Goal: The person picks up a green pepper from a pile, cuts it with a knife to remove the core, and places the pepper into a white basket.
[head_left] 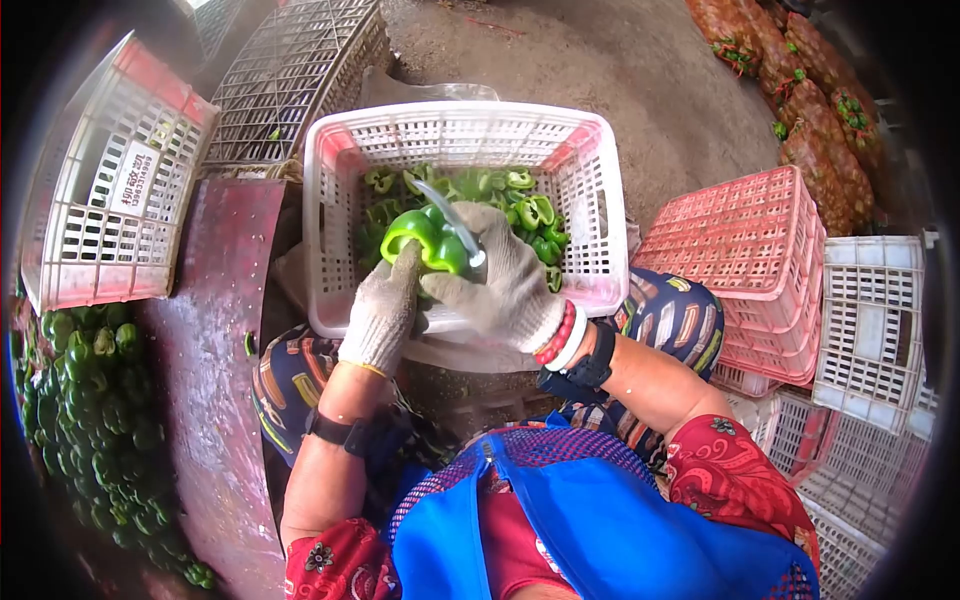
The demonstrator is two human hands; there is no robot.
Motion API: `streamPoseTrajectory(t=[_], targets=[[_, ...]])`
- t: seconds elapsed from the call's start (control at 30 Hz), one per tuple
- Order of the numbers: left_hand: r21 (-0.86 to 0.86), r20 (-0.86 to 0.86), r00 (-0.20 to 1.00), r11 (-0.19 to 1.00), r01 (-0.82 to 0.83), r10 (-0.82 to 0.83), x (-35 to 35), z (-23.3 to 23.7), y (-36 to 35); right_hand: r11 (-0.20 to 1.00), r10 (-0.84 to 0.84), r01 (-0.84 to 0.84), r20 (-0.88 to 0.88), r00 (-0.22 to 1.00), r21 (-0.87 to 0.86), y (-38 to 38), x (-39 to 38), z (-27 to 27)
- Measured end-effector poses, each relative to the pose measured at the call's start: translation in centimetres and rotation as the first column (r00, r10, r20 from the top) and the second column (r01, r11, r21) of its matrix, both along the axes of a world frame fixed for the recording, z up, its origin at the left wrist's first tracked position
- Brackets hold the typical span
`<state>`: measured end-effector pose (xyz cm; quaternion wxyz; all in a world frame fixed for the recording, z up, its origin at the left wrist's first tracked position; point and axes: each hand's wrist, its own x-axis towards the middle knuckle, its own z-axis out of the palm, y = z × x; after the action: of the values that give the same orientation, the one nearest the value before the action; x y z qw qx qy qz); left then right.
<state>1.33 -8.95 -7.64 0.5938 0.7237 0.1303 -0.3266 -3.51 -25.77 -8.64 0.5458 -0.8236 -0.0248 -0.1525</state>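
Note:
My left hand [385, 310], in a pale knitted glove, is closed on a green bell pepper [418, 232], with a finger at the pepper's pale cut edge. My right hand [505, 285], gloved too, grips a small knife [452, 222]; its handle is mostly hidden in the palm. The curved blade passes over the top of the pepper and points up and left. Both hands are above a white plastic crate [460, 112] between my knees. Cut green pepper pieces [537, 212] lie inside it.
Whole green peppers [95, 430] are heaped at the left, beside a worn reddish board [215, 380]. A white crate [120, 190] stands upper left, near a slatted crate [285, 80]. Stacked pink crates [740, 240] and white crates [868, 320] stand right. Filled mesh sacks [815, 130] lie upper right.

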Motion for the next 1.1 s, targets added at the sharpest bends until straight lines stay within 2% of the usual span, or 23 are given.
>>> streamPoseTrajectory(t=[0.1,0.13,0.23,0.3,0.33,0.37,0.43,0.5,0.53,0.67,0.73,0.8,0.83,0.9,1.0,1.03,1.07,1.1], targets=[[-0.055,-0.123,0.99,0.996,0.064,-0.07,0.2,-0.6,1.2,0.995,-0.022,0.034,0.119,0.993,-0.098,0.4,-0.3,-0.3],[-0.06,-0.157,0.983,0.994,0.087,-0.095,0.3,-0.5,1.4,0.996,-0.002,0.008,0.07,0.998,-0.09,0.4,-0.3,-0.2],[-0.026,-0.158,0.987,0.999,0.026,-0.03,-0.2,-0.2,1.0,0.998,0.034,-0.038,-0.088,0.996,-0.05,0.4,-0.1,0.9],[0.139,0.234,0.962,0.984,0.112,-0.142,-0.7,-4.6,1.8,0.999,0.014,-0.018,-0.114,0.993,-0.036,0.9,-0.1,1.0],[0.229,0.416,0.883,0.965,0.127,-0.215,-0.5,-4.4,1.4,0.999,0.002,-0.006,-0.12,0.993,-0.031,1.0,0.0,1.0],[0.201,0.427,0.889,0.976,0.082,-0.162,-0.9,-3.9,1.2,1.0,-0.021,0.02,-0.161,0.987,-0.004,1.1,0.1,0.9],[0.29,0.47,0.861,0.955,0.059,-0.196,-0.9,-3.9,1.1,0.996,-0.061,0.073,-0.24,0.969,0.042,1.2,0.4,0.4],[0.382,0.521,0.82,0.924,0.026,-0.238,-1.1,-2.8,0.7,0.978,-0.037,0.108,-0.36,0.932,0.179,1.0,0.5,0.4],[0.37,0.542,0.806,0.929,0.026,-0.238,-1.0,-2.1,0.6,0.961,-0.019,0.133,-0.42,0.907,0.243,0.9,0.4,0.4],[0.29,0.588,0.775,0.955,0.067,-0.233,-0.9,-0.7,0.3,0.921,-0.043,0.166,-0.332,0.942,0.352,0.6,0.1,-0.4],[0.24,0.59,0.764,0.96,0.144,-0.262,-0.3,-0.6,0.7,0.876,-0.014,0.233,-0.46,0.888,0.423,0.3,-0.2,1.7],[0.295,0.69,0.633,0.935,0.197,-0.351,0.0,0.3,0.9,0.82,0.033,0.288,-0.542,0.84,0.495,0.1,-0.3,3.1],[0.336,0.75,0.534,0.921,0.199,-0.389,0.0,0.7,0.9,0.878,0.027,0.195,-0.453,0.891,0.437,0.2,-0.2,2.2],[0.476,0.799,0.327,0.863,0.17,-0.505,0.1,1.0,0.9,0.791,0.118,0.258,-0.553,0.824,0.554,0.2,-0.6,2.6],[0.406,0.879,0.301,0.911,-0.063,-0.371,0.6,1.1,0.6,0.674,0.226,0.329,-0.608,0.761,0.661,0.6,-0.5,1.6],[0.073,0.843,0.538,0.993,-0.092,-0.012,0.3,1.6,0.3,0.655,0.258,0.353,-0.637,0.726,0.668,0.6,-0.3,1.1],[-0.041,0.793,0.585,0.973,-0.225,0.169,0.6,2.2,1.2,0.635,0.294,0.378,-0.663,0.688,0.674,0.6,-0.1,0.7],[-0.188,0.521,0.752,0.914,-0.359,0.403,0.4,4.1,3.1,0.669,0.273,0.329,-0.632,0.725,0.666,0.7,0.6,0.7]])
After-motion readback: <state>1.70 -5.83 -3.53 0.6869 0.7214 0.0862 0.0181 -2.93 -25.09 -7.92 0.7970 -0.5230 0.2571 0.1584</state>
